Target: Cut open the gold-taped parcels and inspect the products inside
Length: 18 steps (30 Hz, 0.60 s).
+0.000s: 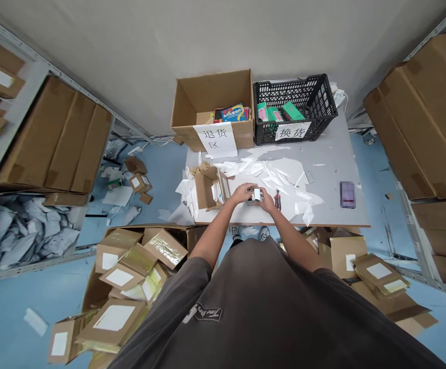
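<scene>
My left hand (245, 192) and my right hand (267, 200) meet near the table's front edge, fingers wrapped round the two sides of a small box (257, 194) with a white face. Just right of my right hand lie thin red and black items (277, 200), perhaps pens. To the left of my left hand stands an open small cardboard box (206, 190) with white papers inside. Torn white paper (280, 171) is spread over the table behind my hands.
At the table's back stand a large cardboard box (186, 105) holding books and a black crate (315, 123) with green boxes. A phone-like device (347, 195) lies right. Parcels (119, 277) are heaped below the table on both sides; shelves with cartons (433, 118) flank it.
</scene>
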Motion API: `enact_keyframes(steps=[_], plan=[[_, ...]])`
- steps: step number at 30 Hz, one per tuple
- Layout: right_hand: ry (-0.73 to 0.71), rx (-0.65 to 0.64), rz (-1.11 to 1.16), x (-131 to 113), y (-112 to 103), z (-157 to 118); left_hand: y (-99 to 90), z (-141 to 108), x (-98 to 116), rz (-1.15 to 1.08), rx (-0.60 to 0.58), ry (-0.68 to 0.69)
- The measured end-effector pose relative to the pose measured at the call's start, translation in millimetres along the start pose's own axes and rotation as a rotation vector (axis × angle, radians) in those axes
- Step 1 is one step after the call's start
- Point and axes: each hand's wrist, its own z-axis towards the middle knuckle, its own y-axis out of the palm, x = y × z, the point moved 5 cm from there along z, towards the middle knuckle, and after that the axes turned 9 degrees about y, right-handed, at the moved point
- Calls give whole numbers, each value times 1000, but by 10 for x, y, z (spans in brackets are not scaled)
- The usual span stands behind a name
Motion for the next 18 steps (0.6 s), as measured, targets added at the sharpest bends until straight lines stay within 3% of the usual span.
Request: enact_keyframes(steps=[5,7,12,15,18], plan=[[42,14,27,41,45,5,19,-135,-108,10,-108,127],[68,12,91,44,44,4,98,-175,-139,22,-77,130],[124,-53,202,-24,38,-33,362,-237,-248,-114,121,-84],[76,55,75,-139,7,-46,470,-269,-306,-151,143,-176],[4,177,27,-252,-63,-63,455,-286,-347,-177,171,-195]])
